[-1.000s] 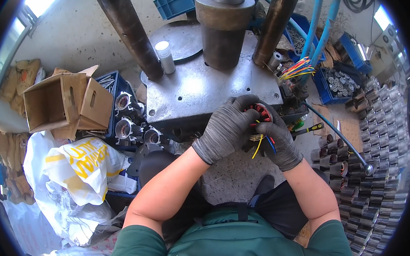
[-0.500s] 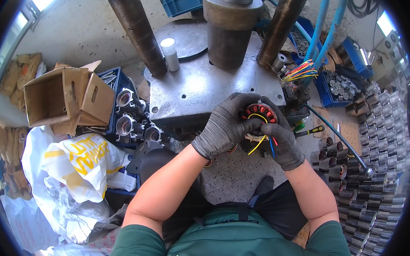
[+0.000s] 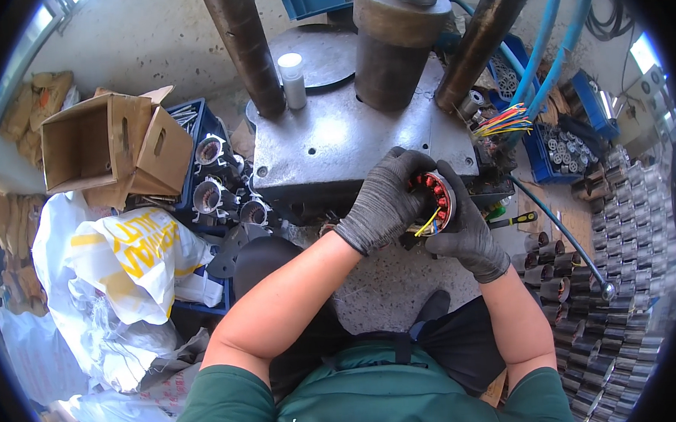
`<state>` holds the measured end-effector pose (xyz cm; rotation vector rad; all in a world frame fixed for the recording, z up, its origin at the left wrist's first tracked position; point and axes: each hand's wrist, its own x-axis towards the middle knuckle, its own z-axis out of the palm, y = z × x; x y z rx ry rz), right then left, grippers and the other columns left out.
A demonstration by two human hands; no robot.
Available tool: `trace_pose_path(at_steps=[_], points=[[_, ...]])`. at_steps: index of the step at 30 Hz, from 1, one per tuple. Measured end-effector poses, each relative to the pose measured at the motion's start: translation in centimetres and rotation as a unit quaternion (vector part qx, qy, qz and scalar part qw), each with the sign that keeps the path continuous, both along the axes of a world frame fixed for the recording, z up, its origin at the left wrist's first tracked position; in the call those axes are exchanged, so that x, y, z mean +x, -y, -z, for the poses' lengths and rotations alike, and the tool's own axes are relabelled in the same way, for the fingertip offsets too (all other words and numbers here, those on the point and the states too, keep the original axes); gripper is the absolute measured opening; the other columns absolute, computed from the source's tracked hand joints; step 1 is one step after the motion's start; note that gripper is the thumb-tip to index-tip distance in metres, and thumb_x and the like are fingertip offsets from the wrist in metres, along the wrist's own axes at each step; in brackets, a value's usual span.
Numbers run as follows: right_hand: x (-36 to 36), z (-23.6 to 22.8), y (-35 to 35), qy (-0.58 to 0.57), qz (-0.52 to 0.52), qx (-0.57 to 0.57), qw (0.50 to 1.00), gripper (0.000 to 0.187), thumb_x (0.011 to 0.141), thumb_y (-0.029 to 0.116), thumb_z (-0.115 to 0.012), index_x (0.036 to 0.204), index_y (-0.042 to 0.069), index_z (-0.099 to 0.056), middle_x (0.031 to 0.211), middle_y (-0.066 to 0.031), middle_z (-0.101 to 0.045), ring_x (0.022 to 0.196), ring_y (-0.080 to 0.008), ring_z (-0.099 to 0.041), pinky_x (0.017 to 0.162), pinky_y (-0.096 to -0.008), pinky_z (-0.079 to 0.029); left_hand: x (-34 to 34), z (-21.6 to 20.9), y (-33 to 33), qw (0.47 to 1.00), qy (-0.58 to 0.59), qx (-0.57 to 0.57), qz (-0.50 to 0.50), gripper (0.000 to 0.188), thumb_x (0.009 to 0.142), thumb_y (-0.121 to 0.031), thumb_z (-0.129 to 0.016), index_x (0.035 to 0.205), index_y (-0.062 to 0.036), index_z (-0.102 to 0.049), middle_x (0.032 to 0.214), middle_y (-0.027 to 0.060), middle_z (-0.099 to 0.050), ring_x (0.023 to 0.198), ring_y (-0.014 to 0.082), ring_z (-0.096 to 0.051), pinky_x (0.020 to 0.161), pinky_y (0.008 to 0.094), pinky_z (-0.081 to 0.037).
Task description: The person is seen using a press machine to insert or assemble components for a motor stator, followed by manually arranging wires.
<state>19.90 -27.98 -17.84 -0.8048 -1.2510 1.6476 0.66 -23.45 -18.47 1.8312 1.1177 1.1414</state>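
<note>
A motor stator (image 3: 440, 193) with red windings and a metal outer ring is held in front of the press. Around its left side, my left hand (image 3: 387, 199), in a grey knit glove, is closed with the fingers at the inner opening. My right hand (image 3: 470, 231), gloved alike, wraps the outer right side. Yellow lead wires (image 3: 429, 224) hang from the stator's lower part, and a bit of blue wire shows by them. The gloves hide much of the stator's left side and underside.
The press's steel table (image 3: 350, 148) carries a white-capped bottle (image 3: 292, 80) and the thick ram (image 3: 395, 63). Metal cylinders (image 3: 629, 226) stack at right; a screwdriver-like handle (image 3: 513, 220) lies nearer. A cardboard box (image 3: 82, 148), motor housings (image 3: 209, 196) and white bags (image 3: 120, 276) stand left.
The stator has turned in my hands, its open face now tilting left, and fewer lead wires show. My left hand covers more of its opening. The whole view has shifted slightly.
</note>
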Motion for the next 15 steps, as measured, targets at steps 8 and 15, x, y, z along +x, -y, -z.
trace_pose_path(at_steps=[8, 15], points=[[-0.5, 0.8, 0.1, 0.168, 0.023, 0.083, 0.982, 0.111, 0.078, 0.016, -0.094, 0.171, 0.008, -0.033, 0.159, -0.0128, -0.054, 0.144, -0.0236, -0.053, 0.123, -0.0395, -0.043, 0.8, 0.5, -0.2, 0.995, -0.095, -0.006, -0.034, 0.04, 0.079, -0.004, -0.081, 0.116, -0.0001, -0.068, 0.115, 0.0221, -0.069, 0.111, 0.0432, -0.069, 0.101, 0.0469, -0.056], [-0.6, 1.4, -0.5, 0.085, 0.089, 0.022, 0.992, 0.091, 0.083, 0.011, -0.078, 0.165, 0.0, -0.04, 0.148, -0.0168, -0.062, 0.132, -0.0239, -0.063, 0.116, -0.0398, -0.05, 0.4, 0.5, -0.1, 0.998, -0.005, -0.066, -0.008, 0.055, 0.082, -0.007, -0.085, 0.132, -0.0005, -0.064, 0.114, 0.019, -0.069, 0.114, 0.0329, -0.071, 0.098, 0.043, -0.06]])
